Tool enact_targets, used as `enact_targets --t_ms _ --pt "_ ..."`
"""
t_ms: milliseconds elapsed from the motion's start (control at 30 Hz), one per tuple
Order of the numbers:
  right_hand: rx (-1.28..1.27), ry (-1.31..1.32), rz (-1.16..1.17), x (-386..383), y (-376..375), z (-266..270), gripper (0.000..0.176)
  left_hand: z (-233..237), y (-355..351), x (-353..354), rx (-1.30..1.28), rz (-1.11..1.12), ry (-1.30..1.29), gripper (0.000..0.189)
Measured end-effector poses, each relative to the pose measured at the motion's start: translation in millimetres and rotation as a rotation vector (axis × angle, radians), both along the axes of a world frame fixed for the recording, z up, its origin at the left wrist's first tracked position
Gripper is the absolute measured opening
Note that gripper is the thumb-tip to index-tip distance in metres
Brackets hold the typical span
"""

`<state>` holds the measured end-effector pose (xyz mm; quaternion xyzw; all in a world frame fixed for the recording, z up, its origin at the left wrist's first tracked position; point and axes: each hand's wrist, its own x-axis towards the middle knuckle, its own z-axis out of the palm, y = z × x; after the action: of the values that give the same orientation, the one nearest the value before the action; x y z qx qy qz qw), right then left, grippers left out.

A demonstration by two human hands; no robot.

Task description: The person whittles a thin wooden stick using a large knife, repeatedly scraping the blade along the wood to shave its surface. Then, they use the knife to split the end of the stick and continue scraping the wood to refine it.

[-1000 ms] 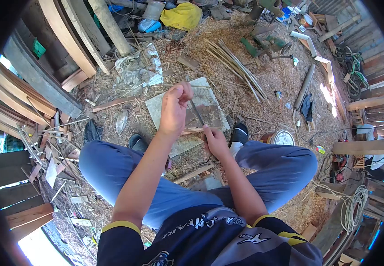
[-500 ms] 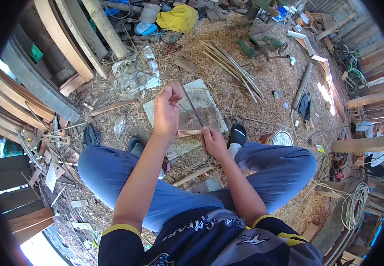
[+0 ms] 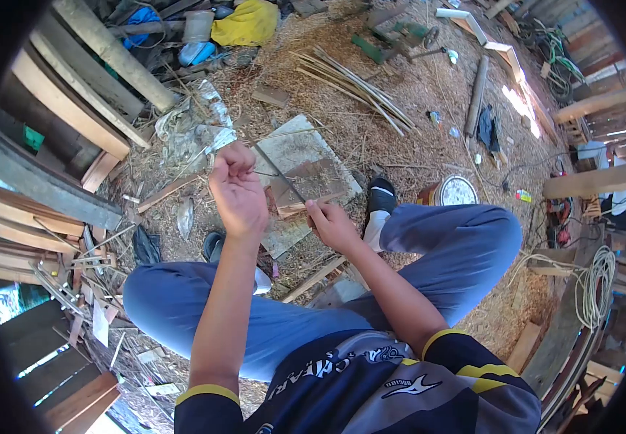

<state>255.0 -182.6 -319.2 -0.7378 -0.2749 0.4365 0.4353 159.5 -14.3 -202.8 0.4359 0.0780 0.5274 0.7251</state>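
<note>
My right hand pinches the lower end of a thin, dark, straight strip, which slants up and left. I cannot make out whether it is a blade or a rod. My left hand is raised beside its upper part, palm turned up and fingers curled. A very thin stick reaches from those fingers toward the dark strip; its far end is hard to see. Below both hands, a brown wooden block lies on a pale flat slab on the ground, between my feet.
Wood shavings cover the ground. A bundle of long thin sticks lies ahead, with a yellow cloth farther left. A lidded bucket stands by my right knee. Curved planks lean at left; coiled rope hangs at right.
My left hand has moved left and down, its palm turning more upward. My right hand and the dark strip have shifted left, the strip leaning over more. The whole view has also shifted.
</note>
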Motion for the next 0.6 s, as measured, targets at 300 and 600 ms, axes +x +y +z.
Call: enact_targets --t_ms 300,600 --pt "-0.097 -0.075 0.064 6 -2 -6 0.067 -8 4 -6 -0.032 0.03 -0.017 0.037" --pt "-0.141 -0.113 0.062 10 -7 -7 0.066 -7 2 -8 -0.039 0.069 -0.031 0.038"
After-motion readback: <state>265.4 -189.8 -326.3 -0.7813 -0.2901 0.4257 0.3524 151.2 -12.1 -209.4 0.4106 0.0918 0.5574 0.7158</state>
